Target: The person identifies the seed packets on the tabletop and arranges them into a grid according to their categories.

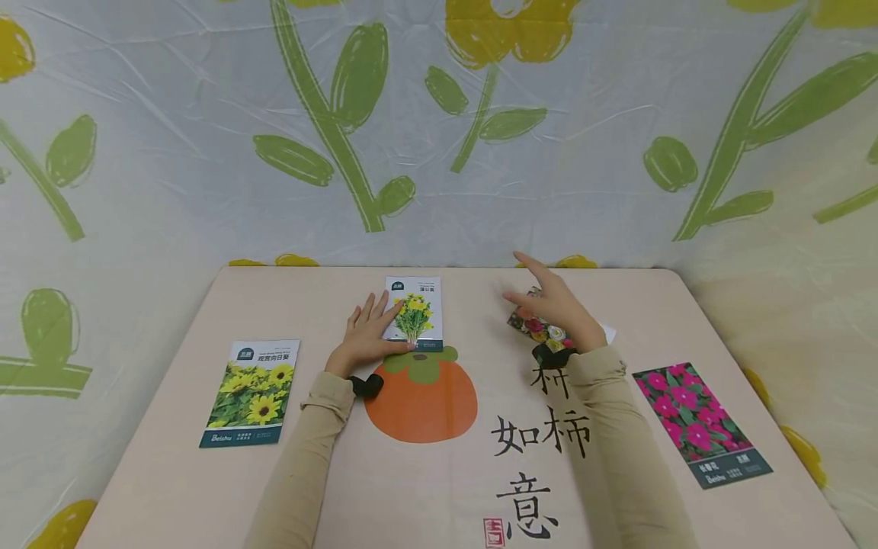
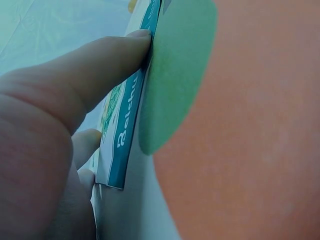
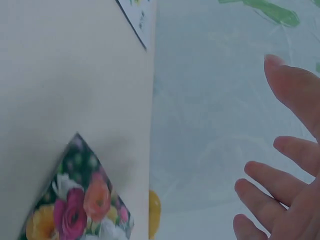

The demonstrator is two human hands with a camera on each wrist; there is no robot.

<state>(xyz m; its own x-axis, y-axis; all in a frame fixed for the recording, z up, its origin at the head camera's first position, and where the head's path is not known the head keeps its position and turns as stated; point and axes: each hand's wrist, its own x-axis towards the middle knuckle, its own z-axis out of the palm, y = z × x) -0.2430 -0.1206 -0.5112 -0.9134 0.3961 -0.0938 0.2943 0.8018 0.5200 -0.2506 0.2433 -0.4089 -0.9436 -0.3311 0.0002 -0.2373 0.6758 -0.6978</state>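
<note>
Right hand (image 3: 302, 210): five fingers (image 3: 272, 180), right-wrist only

Middle packet (image 1: 416, 314): white, yellow-flowered; mixed-bloom packet (image 3: 82, 200): magenta, orange, yellow.

White yellow-flower packet (image 1: 418, 313) lies flat near the far edge of the table (image 1: 473, 316). Multicolour-flower packet (image 3: 75, 205) sits askew, right of the white one.

Left of the one printed persimmon (image 1: 421, 404) you have one sunflower packet (image 1: 252, 393); at its leafy top, one yellow-flower packet (image 1: 415, 309); to its right, one mixed-flower packet (image 1: 540, 331) and one pink-flower packet (image 1: 701, 427): four. Also rightward, you can see four black characters (image 1: 527, 507) and one red seal (image 1: 494, 532).
</note>
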